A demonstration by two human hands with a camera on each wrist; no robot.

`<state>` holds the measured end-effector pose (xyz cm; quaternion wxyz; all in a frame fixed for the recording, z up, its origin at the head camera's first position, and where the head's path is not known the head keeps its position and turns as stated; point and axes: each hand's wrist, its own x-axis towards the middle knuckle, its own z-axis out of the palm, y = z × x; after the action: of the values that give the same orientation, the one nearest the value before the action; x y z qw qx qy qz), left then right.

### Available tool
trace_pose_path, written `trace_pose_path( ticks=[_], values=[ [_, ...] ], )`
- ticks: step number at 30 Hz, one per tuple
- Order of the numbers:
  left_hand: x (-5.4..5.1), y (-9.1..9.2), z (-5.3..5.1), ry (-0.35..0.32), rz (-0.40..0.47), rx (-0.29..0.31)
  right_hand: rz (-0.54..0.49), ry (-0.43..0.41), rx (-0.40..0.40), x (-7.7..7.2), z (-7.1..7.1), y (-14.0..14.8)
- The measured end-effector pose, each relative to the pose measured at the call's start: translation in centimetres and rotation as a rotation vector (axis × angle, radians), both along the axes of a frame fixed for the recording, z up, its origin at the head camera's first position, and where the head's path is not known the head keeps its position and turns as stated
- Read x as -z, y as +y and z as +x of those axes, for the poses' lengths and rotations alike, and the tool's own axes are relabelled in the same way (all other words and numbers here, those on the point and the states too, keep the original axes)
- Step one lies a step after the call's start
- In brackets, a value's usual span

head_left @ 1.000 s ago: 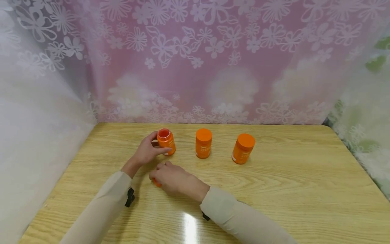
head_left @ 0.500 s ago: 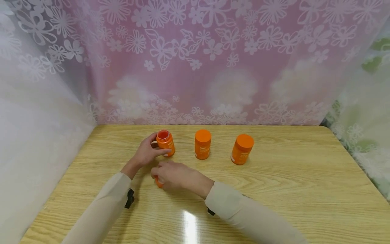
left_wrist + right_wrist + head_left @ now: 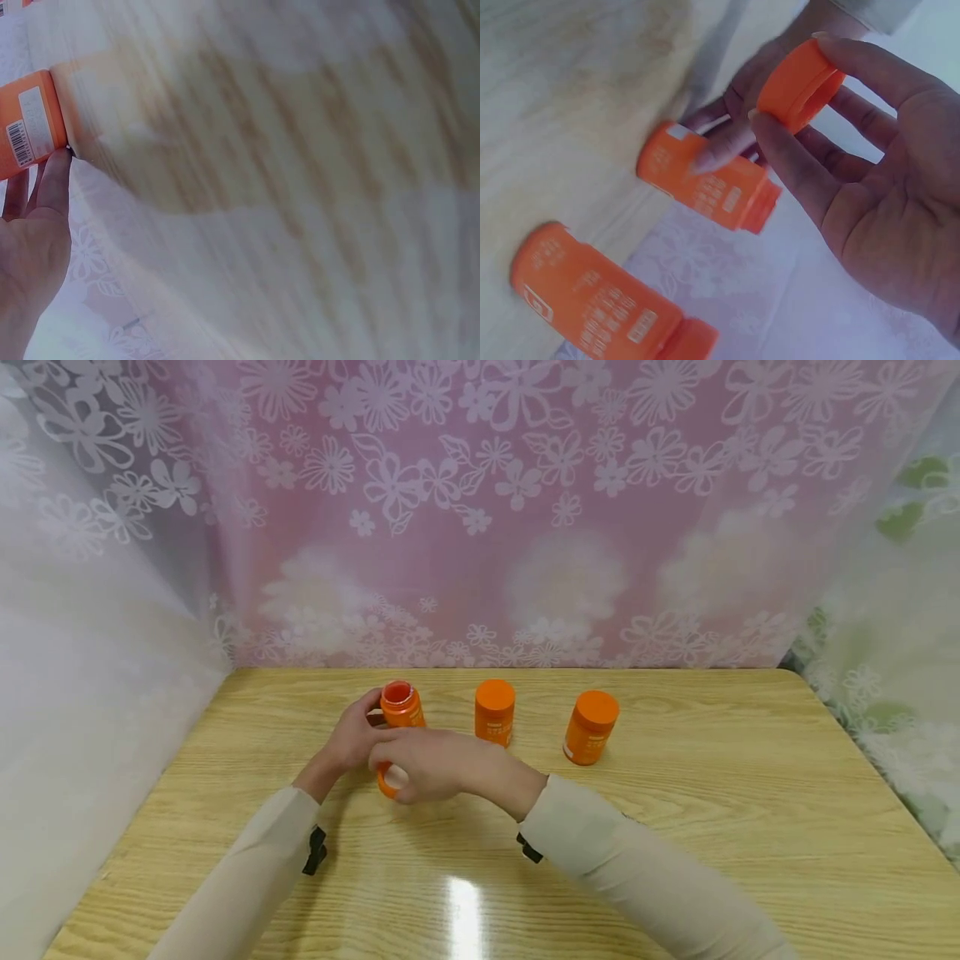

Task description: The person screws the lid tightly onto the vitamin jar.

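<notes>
An uncapped orange jar stands upright at the left of the table, its red inside showing through the mouth. My left hand grips it low down, thumb on the near side and fingers behind. The left wrist view shows the jar's barcode label above the fingers. Between thumb and fingertips, my right hand pinches an orange screw lid, held clear of the table with its hollow side toward the palm. From the head view, the right hand covers the jar's lower part.
Two capped orange jars stand to the right on the wood-grain table: one middle jar near my right hand, and one farther right jar. A pink floral curtain hangs behind the table's back edge.
My right hand has lifted the lid from near the table and brought it up and closer to the open jar. The left hand keeps its grip on the jar.
</notes>
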<state>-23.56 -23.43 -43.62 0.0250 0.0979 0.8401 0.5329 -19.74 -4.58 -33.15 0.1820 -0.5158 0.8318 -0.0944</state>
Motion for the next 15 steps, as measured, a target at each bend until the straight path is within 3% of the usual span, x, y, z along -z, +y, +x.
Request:
trace_pose_path(
  ticks=[6,11,15],
  values=[
    [0.2,-0.2,0.0,0.037,0.011,0.019,-0.013,-0.016,-0.012,-1.6,-0.6,0.1],
    [0.4,-0.2,0.1,0.075,-0.035,0.026,-0.049,-0.023,-0.001,-2.5,-1.0,0.4],
    [0.6,-0.5,-0.1,0.244,-0.085,0.092,-0.1,-0.008,0.002,-2.9,-1.4,0.4]
  ],
)
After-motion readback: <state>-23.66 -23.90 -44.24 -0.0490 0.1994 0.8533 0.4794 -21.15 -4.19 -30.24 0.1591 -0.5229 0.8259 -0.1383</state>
